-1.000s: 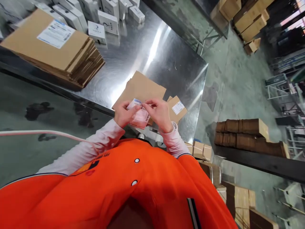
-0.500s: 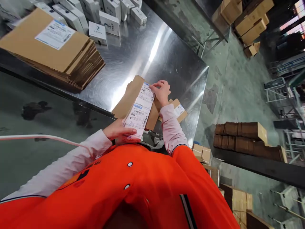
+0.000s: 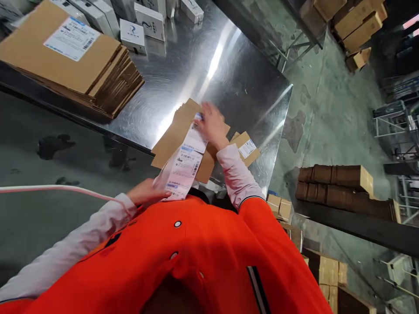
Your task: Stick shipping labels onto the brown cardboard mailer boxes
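Head view: the hands are apart. The right hand point(image 3: 212, 126), blurred, presses the top end of a printed label strip point(image 3: 185, 168) onto a cardboard sheet point(image 3: 173, 137) on the steel desk point(image 3: 242, 87). The left hand point(image 3: 147, 194) touches the lower end, but I cannot tell if it grips. Keeping the strip tight should help it lie flat.

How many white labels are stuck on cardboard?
2 labels: one on the flattened cardboard stack, far left; one on the small cardboard piece beside the right hand. Others may be hidden.

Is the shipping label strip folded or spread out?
Spread out: the strip runs unfolded between the right hand and left hand over the cardboard.
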Motion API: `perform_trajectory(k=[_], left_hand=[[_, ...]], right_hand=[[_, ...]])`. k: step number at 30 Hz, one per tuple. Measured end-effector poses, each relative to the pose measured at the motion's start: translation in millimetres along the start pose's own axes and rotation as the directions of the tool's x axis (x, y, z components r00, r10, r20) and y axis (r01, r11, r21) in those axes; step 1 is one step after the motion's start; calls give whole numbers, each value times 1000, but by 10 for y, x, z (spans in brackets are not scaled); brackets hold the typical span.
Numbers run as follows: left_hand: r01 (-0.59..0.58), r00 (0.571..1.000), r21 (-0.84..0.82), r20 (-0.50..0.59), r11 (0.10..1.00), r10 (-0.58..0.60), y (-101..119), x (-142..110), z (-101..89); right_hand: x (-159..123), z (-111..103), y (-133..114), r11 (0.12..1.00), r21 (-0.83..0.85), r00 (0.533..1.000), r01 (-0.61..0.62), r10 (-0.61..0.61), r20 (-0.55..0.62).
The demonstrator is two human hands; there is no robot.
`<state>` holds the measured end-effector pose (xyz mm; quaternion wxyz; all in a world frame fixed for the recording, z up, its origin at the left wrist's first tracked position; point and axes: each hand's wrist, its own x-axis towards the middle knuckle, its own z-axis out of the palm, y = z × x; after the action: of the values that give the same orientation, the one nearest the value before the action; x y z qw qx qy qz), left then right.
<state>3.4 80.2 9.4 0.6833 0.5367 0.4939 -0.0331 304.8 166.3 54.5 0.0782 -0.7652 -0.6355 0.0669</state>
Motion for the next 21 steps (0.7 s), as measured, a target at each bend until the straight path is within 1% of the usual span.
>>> perform_trajectory(k=[1,2,3,4,5,6,7,8,9,10,11,12,13,14,16,18,19,20,21], left_hand=[[6,1000,-12,2,1000,-6,-70,-111,-67],[12,1000,-35,7,999,-12,-112,-225,-151],[7,1000,-74,-1,997,-7,-120,-333,-246],[-19,999,-123,-39,992,14,-91,-423,-343],[-64,993,-178,-107,982,45,-26,-485,-434],[-121,979,-227,-188,966,79,72,-509,-507],[-193,951,-263,-286,945,115,198,-491,-552],[-267,910,-275,-388,924,148,345,-427,-564],[-315,872,-250,-456,915,176,502,-324,-542],[-368,818,-202,-536,908,212,659,-190,-489],[-377,778,-91,-571,922,261,806,-40,-412],[-339,765,56,-564,939,310,935,114,-321],[-326,755,117,-565,938,333,1040,255,-227],[-302,759,182,-547,936,352,1118,376,-140],[-287,771,231,-521,930,367,1200,536,-7],[-286,784,284,-480,915,394,1216,602,62],[-286,787,310,-463,907,407,1213,613,79],[-286,789,332,-450,899,417,1209,617,89],[-282,789,348,-446,894,422,1208,618,95]], right_hand=[[-36,29,-59,998,-7,996,56,-56,71],[-81,62,-113,999,-3,994,47,-46,102],[-139,97,-163,1000,7,996,-14,13,84],[-212,132,-210,996,26,996,-82,81,39],[-301,168,-256,992,53,993,-114,115,-9],[-402,205,-302,993,83,996,-79,83,-42],[-506,244,-349,994,109,999,22,-17,-50],[-604,285,-393,977,133,986,164,-161,-33],[-686,326,-431,941,161,953,297,-302,9],[-743,365,-460,904,190,914,384,-401,61],[-774,400,-475,880,213,884,425,-454,112],[-786,428,-475,876,229,872,424,-463,158],[-788,447,-460,887,243,879,392,-439,185],[-796,456,-430,900,260,896,351,-403,187],[-881,448,-343,895,312,922,317,-368,120],[-1089,419,-248,875,347,929,338,-370,29],[-1228,404,-204,882,338,939,327,-344,-10],[-1375,391,-167,912,318,965,260,-260,-42],[-1518,383,-136,946,300,992,120,-103,-72]])
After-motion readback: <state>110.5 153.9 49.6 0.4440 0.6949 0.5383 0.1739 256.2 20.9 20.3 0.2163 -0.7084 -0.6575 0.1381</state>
